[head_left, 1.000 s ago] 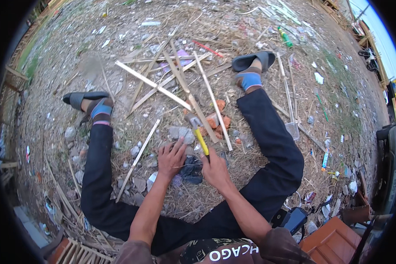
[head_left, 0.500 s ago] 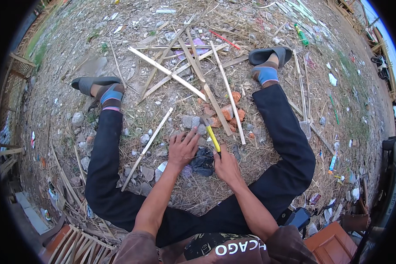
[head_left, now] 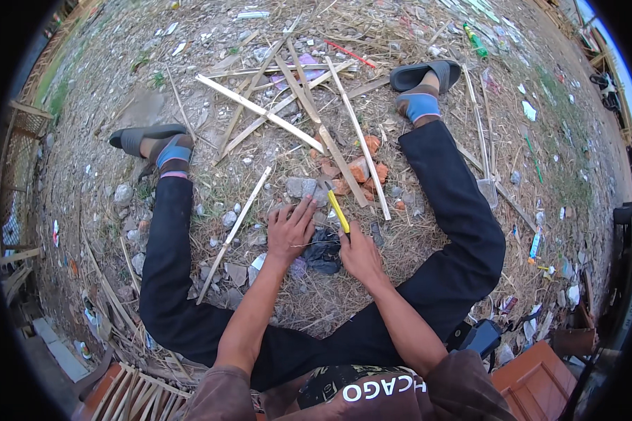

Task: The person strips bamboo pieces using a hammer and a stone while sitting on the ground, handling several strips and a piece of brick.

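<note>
My right hand [head_left: 361, 252] is closed round the black grip of a hammer [head_left: 338, 210] with a yellow shaft. The hammer's metal head meets the right side of a grey stone block [head_left: 302, 187]. Against the block's near side lies my left hand [head_left: 290, 228], its fingers stretched out and apart, the forefinger reaching close to the hammer head. Whether something small lies under those fingertips I cannot make out. A crumpled black plastic bag [head_left: 321, 251] lies on the ground between my hands. Thin wire [head_left: 298, 245] shows beside my left thumb.
Broken orange bricks [head_left: 359, 169] lie past the stone. Several thin wooden strips [head_left: 260, 110] cross each other farther out, and a single strip [head_left: 235, 234] lies left of my left hand. My outstretched legs flank the spot. A green bottle [head_left: 475, 42] lies at the far right.
The whole view has shifted slightly. Both hands keep nearly the same places, and the hammer head stays at the stone block.
</note>
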